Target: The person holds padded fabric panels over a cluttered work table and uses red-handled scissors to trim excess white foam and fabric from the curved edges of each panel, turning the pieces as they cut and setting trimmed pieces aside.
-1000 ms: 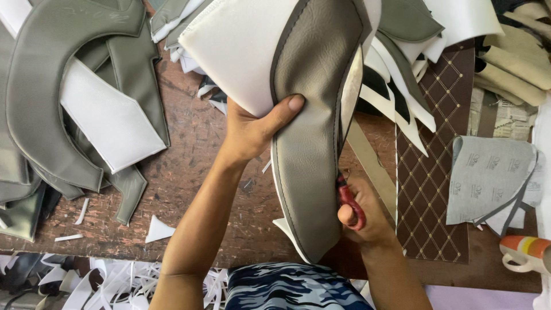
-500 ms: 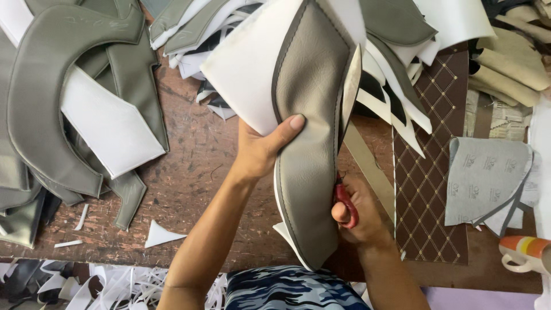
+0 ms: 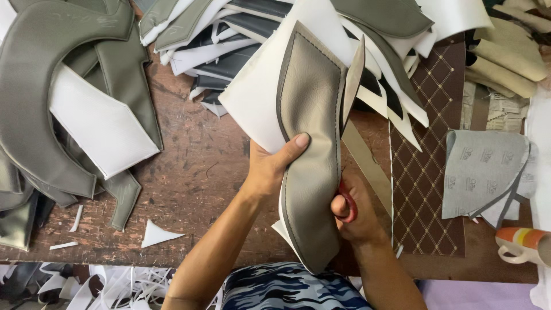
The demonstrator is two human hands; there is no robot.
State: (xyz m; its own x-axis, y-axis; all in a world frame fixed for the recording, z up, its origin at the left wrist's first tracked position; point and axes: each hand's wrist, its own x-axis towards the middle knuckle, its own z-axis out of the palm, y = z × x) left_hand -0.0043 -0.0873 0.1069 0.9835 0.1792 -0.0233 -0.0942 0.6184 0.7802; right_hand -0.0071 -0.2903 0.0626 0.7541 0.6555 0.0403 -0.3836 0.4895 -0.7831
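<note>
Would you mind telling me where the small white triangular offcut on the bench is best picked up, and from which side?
Pinch the white triangular offcut at its broad left end, coming straight down from above. It lies flat on the bare wooden bench, apart from the other scraps, and its right end tapers to a thin point that gives little to grip. The left hand, now holding the grey leather piece, is the nearer one.
</note>
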